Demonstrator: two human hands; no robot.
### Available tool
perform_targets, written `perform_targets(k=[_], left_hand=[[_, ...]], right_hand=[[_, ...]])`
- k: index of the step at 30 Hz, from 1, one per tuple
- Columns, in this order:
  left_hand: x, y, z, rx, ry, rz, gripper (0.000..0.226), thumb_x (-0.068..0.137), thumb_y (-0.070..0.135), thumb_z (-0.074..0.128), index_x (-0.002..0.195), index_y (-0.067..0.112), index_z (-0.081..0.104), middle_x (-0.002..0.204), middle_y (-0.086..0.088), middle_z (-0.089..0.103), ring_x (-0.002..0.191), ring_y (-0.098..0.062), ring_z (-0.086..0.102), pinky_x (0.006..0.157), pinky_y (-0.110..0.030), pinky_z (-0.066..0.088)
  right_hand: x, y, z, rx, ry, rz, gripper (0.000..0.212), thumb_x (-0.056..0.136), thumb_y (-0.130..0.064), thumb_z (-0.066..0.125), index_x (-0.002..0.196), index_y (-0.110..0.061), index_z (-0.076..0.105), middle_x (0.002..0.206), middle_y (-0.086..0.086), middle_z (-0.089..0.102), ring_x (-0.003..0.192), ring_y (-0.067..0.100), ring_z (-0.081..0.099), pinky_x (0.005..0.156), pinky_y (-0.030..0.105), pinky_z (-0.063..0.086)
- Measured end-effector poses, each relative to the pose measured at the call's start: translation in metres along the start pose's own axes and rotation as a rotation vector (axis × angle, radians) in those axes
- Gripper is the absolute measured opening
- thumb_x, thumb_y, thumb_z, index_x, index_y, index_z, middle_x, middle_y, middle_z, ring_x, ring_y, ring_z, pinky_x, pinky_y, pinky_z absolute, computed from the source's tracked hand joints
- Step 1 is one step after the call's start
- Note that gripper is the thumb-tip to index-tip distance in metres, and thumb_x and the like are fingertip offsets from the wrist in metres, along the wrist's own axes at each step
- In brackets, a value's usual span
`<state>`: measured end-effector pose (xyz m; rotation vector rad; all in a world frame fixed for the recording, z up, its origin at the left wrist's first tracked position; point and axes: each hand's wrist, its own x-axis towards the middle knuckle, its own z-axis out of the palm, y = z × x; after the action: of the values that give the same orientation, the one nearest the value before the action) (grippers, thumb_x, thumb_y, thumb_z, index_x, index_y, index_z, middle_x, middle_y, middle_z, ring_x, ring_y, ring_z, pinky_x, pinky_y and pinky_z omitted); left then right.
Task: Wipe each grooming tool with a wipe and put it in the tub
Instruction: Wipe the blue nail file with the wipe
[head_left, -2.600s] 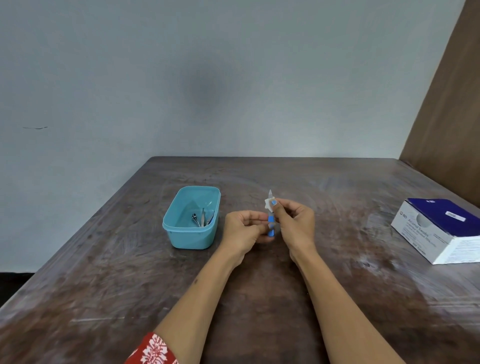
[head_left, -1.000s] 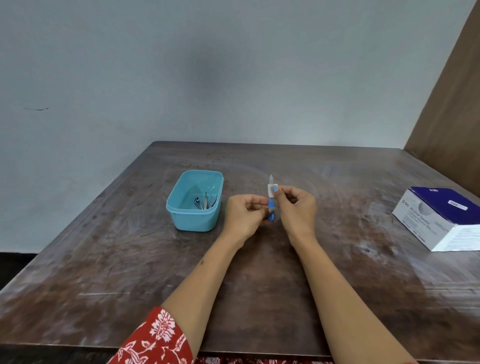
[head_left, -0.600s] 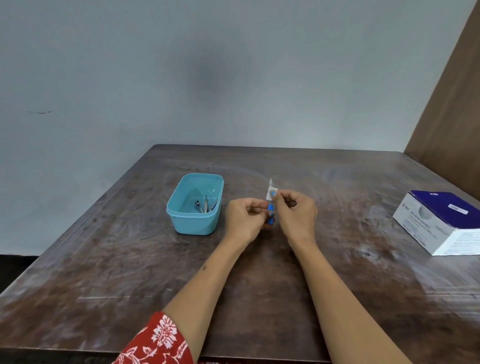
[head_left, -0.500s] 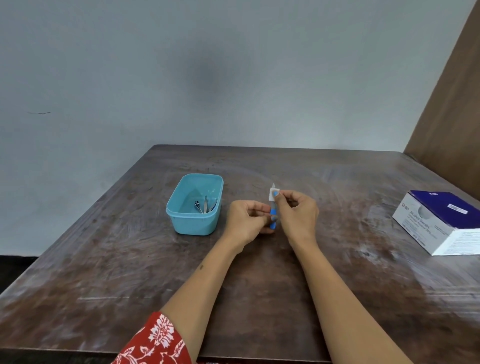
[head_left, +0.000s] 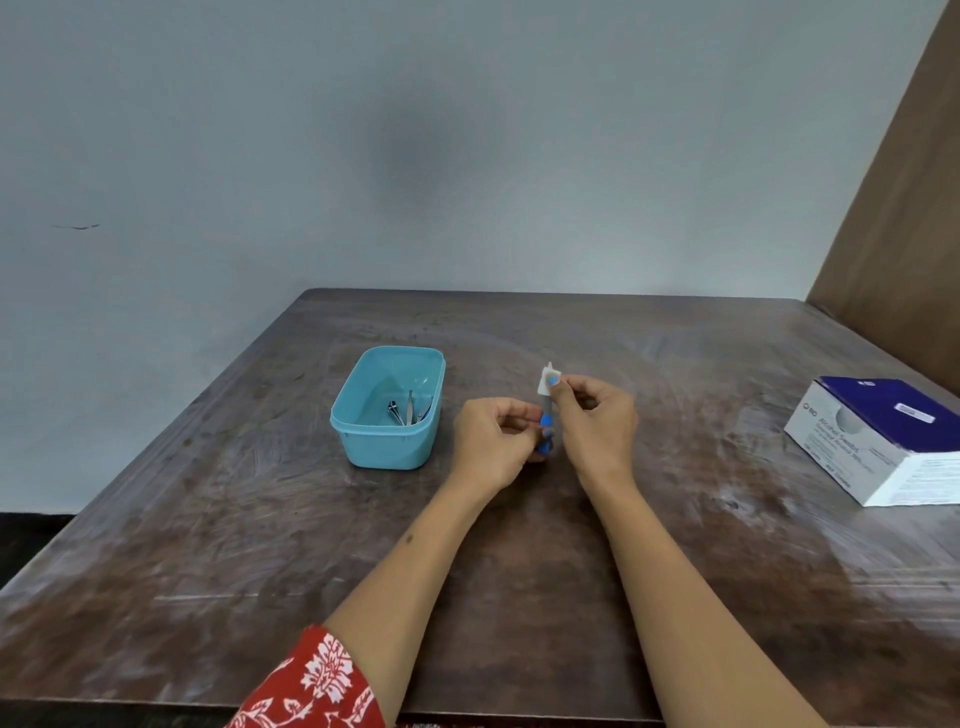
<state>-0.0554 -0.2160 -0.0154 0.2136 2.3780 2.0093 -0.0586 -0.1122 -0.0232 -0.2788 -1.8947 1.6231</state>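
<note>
- My left hand (head_left: 493, 441) pinches the blue-handled tool (head_left: 546, 431) upright, low on its handle.
- My right hand (head_left: 597, 426) pinches the white wipe (head_left: 548, 379) round the tool's top.
- The tub (head_left: 387, 441) sits just left.

One teal tub (head_left: 387, 415) with about three metal tools (head_left: 408, 410) inside, exact number hard to tell. One blue-handled tool (head_left: 546, 434), one white wipe (head_left: 548, 376), one box of swabs (head_left: 883, 436), one table (head_left: 260, 519), two hands.
</note>
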Motion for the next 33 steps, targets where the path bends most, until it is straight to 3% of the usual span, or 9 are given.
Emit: perform_targets(k=[5, 8, 13, 18, 25, 28, 33], left_hand=[[-0.005, 0.007, 0.000, -0.076, -0.168, -0.073, 0.011, 0.080, -0.007, 0.065, 0.091, -0.003, 0.064, 0.083, -0.016, 0.066, 0.068, -0.017, 0.066, 0.056, -0.021, 0.057], [-0.005, 0.005, 0.003, -0.049, -0.095, -0.045, 0.015, 0.080, -0.006, 0.066, 0.095, -0.004, 0.066, 0.083, -0.016, 0.068, 0.068, -0.017, 0.067, 0.056, -0.019, 0.057], [0.001, -0.003, 0.002, 0.012, 0.057, 0.018, 0.014, 0.077, 0.000, 0.071, 0.090, 0.006, 0.070, 0.082, -0.012, 0.071, 0.072, -0.019, 0.071, 0.068, -0.034, 0.060], [-0.003, 0.007, -0.003, -0.175, -0.165, -0.096, 0.012, 0.079, -0.008, 0.066, 0.088, 0.000, 0.066, 0.080, -0.014, 0.068, 0.069, -0.018, 0.068, 0.059, -0.025, 0.059], [-0.004, 0.007, -0.003, -0.105, -0.243, -0.118, 0.019, 0.076, -0.010, 0.067, 0.095, -0.008, 0.064, 0.079, -0.016, 0.067, 0.066, -0.018, 0.068, 0.058, -0.026, 0.059], [-0.004, 0.005, 0.000, -0.067, -0.199, -0.084, 0.021, 0.077, -0.009, 0.068, 0.097, -0.008, 0.064, 0.077, -0.013, 0.066, 0.066, -0.017, 0.067, 0.057, -0.024, 0.058], [-0.003, 0.005, 0.003, -0.043, -0.119, -0.061, 0.013, 0.079, -0.005, 0.067, 0.091, 0.000, 0.068, 0.078, -0.009, 0.067, 0.069, -0.016, 0.067, 0.060, -0.024, 0.059]], right_hand=[[0.004, 0.003, -0.003, -0.010, 0.109, -0.028, 0.015, 0.087, -0.023, 0.065, 0.075, -0.015, 0.070, 0.066, -0.005, 0.065, 0.062, 0.004, 0.059, 0.059, 0.016, 0.046], [0.003, 0.003, -0.003, -0.006, 0.071, -0.011, 0.015, 0.087, -0.022, 0.065, 0.078, -0.013, 0.071, 0.067, -0.004, 0.066, 0.060, 0.002, 0.058, 0.055, 0.010, 0.045], [-0.002, -0.001, 0.000, 0.035, -0.029, 0.007, 0.011, 0.087, -0.017, 0.066, 0.079, -0.011, 0.070, 0.063, -0.002, 0.065, 0.047, -0.005, 0.057, 0.047, 0.010, 0.044], [0.003, 0.002, -0.002, 0.079, 0.039, 0.045, 0.015, 0.087, -0.021, 0.065, 0.074, -0.014, 0.068, 0.062, -0.006, 0.062, 0.050, -0.004, 0.053, 0.051, 0.013, 0.044], [0.005, 0.003, -0.002, 0.097, 0.122, 0.033, 0.013, 0.089, -0.020, 0.062, 0.077, -0.018, 0.067, 0.069, -0.006, 0.064, 0.064, 0.003, 0.057, 0.060, 0.015, 0.046], [0.005, 0.001, -0.005, 0.049, 0.120, 0.007, 0.010, 0.088, -0.018, 0.063, 0.079, -0.016, 0.067, 0.069, -0.009, 0.063, 0.064, 0.001, 0.057, 0.060, 0.011, 0.047], [0.003, -0.001, -0.001, 0.041, 0.180, -0.014, 0.008, 0.087, -0.018, 0.063, 0.080, -0.020, 0.067, 0.068, -0.010, 0.063, 0.065, 0.002, 0.058, 0.070, 0.023, 0.050]])
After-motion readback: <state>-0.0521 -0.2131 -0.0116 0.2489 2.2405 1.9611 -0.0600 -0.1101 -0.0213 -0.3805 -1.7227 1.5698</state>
